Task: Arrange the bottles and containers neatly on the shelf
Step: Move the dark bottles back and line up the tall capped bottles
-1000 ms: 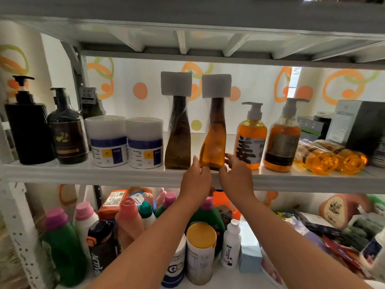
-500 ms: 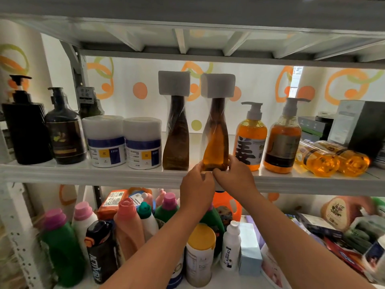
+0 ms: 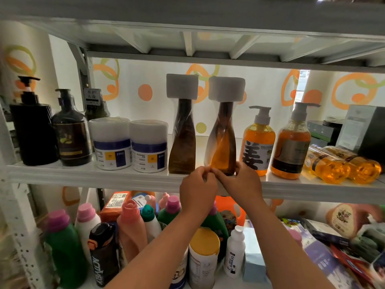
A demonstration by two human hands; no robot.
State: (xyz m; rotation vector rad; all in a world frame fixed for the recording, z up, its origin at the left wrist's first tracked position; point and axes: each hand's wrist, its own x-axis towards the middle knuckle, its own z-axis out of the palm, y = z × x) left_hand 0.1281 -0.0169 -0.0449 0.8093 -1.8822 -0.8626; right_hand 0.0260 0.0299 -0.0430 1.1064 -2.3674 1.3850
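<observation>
A tall amber bottle (image 3: 223,140) with a white block cap, wrapped in clear film, stands upright on the white shelf (image 3: 129,177). My left hand (image 3: 198,189) pinches the film at its lower left. My right hand (image 3: 241,184) grips the bottle's base from the right. A matching brown bottle (image 3: 183,140) stands just to the left. Two white jars (image 3: 130,144) and dark pump bottles (image 3: 50,130) fill the left end. Two orange pump bottles (image 3: 275,144) stand to the right.
Two orange bottles (image 3: 343,165) lie on their sides at the shelf's right end, with dark boxes (image 3: 362,130) behind them. The lower shelf holds several crowded detergent bottles (image 3: 133,228), a yellow-capped canister (image 3: 204,257) and packets (image 3: 333,247). A shelf underside hangs above.
Both hands closed in on the amber bottle's base. The bottle shifted slightly and turned, its film wrapper now twisted.
</observation>
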